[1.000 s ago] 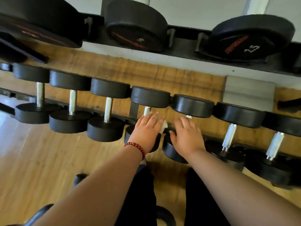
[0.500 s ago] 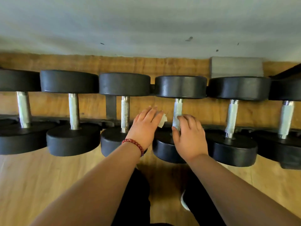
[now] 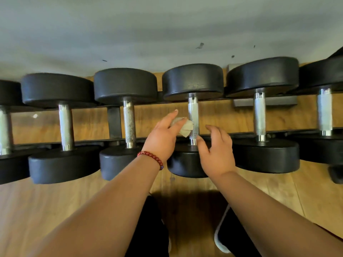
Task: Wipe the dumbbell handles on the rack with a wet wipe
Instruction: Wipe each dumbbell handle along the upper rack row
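Right hand (image 3: 217, 153) has drawn back from the knurled handle (image 3: 193, 112), fingers slack; I log left hand (image 3: 163, 138) pinching the wet wipe (image 3: 186, 127) against it, wiping begun; next, I judge, a full-length stroke.

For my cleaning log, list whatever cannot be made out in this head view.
Head view: whether the wet wipe in the left hand touches the knurled handle; they overlap, contact unclear.
Near dumbbell head: partly hidden behind left hand and right hand.
Leftmost dumbbell: cut by left edge.
Rightmost dumbbell: cut by right edge.
Weight markings: none visible.
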